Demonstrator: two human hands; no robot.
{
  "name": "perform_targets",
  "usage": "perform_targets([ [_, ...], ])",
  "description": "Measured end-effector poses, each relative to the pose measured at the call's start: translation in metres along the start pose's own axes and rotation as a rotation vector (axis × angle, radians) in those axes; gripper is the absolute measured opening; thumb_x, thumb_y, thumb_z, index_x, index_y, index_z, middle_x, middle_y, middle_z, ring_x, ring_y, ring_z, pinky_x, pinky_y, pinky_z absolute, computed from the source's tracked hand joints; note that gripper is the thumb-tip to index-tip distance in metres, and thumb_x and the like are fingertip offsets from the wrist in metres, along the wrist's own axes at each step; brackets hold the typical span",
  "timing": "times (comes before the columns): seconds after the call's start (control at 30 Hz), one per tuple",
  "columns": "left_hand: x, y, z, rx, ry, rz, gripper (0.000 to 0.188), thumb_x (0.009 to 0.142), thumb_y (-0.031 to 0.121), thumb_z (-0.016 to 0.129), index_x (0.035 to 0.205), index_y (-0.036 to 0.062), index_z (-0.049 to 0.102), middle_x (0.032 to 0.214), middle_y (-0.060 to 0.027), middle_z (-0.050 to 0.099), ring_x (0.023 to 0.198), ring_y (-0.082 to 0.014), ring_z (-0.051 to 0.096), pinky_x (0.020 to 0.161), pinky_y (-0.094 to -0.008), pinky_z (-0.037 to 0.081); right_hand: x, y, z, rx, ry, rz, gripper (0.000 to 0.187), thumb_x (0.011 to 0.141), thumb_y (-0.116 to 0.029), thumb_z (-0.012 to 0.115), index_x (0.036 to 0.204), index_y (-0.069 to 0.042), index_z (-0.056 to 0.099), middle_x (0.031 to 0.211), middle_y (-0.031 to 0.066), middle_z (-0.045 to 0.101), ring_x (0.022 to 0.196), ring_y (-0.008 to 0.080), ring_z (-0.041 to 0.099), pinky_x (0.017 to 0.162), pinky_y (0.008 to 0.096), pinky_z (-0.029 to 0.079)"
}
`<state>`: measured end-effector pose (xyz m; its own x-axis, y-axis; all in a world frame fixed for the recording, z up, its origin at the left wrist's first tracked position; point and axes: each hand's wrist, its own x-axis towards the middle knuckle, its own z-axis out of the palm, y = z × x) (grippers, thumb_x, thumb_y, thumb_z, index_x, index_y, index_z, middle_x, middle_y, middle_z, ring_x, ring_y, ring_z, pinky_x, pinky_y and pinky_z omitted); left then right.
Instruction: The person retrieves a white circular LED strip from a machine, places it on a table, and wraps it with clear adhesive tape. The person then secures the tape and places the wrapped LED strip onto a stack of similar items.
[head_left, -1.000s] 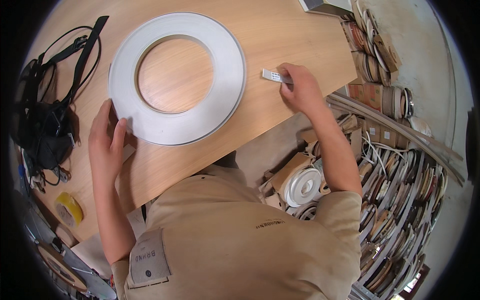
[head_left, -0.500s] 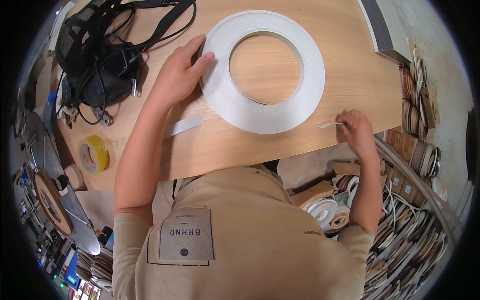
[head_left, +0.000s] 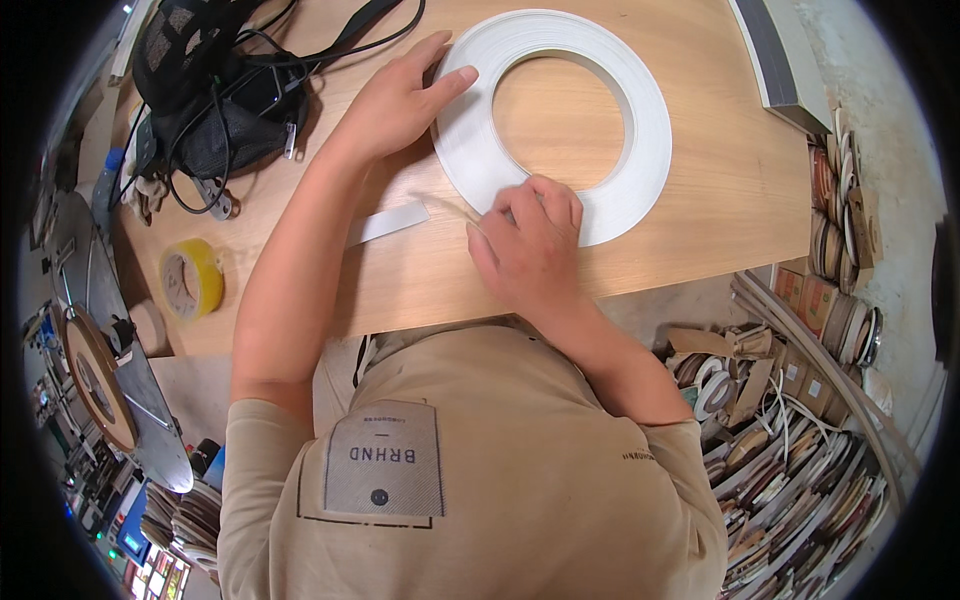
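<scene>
A large flat roll of white edge banding (head_left: 645,140) lies on the wooden table (head_left: 720,215). My left hand (head_left: 400,100) is at its left side, thumb on the top face and fingers along the outer edge, holding it. My right hand (head_left: 535,235) is over the roll's near rim, fingers curled and pinching a thin pale strip (head_left: 445,205) that points left and is blurred. A short white strip (head_left: 395,222) lies on the table beside my left forearm, which covers one end of it.
A yellow tape roll (head_left: 205,278) sits at the table's left edge. Behind it lies a black mesh bag (head_left: 235,135) with cables. At the far right is a long grey-and-white box (head_left: 780,70). Many banding rolls (head_left: 790,490) fill the floor at right.
My right hand has moved left from the table's right side to the roll's near rim, carrying the thin strip. My left hand stays at the roll. The whole view has shifted slightly.
</scene>
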<state>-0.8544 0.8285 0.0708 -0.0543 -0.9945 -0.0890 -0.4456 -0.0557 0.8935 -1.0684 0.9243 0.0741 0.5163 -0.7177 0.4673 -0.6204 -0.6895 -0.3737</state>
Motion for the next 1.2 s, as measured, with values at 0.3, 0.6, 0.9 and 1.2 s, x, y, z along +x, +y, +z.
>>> perform_targets([
  [0.3,-0.002,-0.006,-0.004,-0.077,-0.019,0.008,0.072,0.102,0.040,0.062,0.153,-0.0045,0.037,0.154,-0.0253,0.045,0.145,-0.0307,0.042,0.119,-0.0359,0.031,0.016,-0.007,0.024,-0.063,-0.003,0.090,0.026,0.073,-0.006,0.073,0.093,-0.001,0.057,0.130,0.0183,0.052,0.121,0.0408,0.049,0.098,0.0551,0.040],
  [0.6,-0.126,0.006,-0.030,0.563,0.239,0.220,0.051,0.082,0.018,0.078,0.126,-0.0014,0.061,0.118,-0.0209,0.063,0.110,-0.0399,0.059,0.100,-0.0429,0.048,0.016,-0.007,0.024,-0.025,-0.034,0.146,0.029,0.074,-0.005,0.073,0.095,-0.002,0.055,0.134,0.0190,0.051,0.115,0.0376,0.053,0.093,0.0510,0.042],
  [0.9,-0.175,0.006,-0.037,0.691,0.030,0.185,0.022,0.083,0.005,0.073,0.103,0.0001,0.064,0.098,-0.0146,0.061,0.092,-0.0352,0.059,0.083,-0.0428,0.049,0.012,-0.002,0.018,0.045,-0.024,0.122,0.025,0.074,-0.004,0.077,0.085,-0.007,0.055,0.132,0.0161,0.057,0.113,0.0358,0.057,0.093,0.0479,0.044],
  [1.2,-0.101,0.082,-0.040,0.377,-0.073,0.228,0.016,0.094,0.006,0.062,0.110,0.0034,0.061,0.068,-0.0171,0.062,0.067,-0.0392,0.063,0.062,-0.0459,0.048,-0.005,0.015,-0.004,0.167,-0.069,0.098,0.040,0.072,-0.007,0.081,0.103,-0.003,0.056,0.130,0.0184,0.052,0.110,0.0372,0.058,0.091,0.0454,0.049],
])
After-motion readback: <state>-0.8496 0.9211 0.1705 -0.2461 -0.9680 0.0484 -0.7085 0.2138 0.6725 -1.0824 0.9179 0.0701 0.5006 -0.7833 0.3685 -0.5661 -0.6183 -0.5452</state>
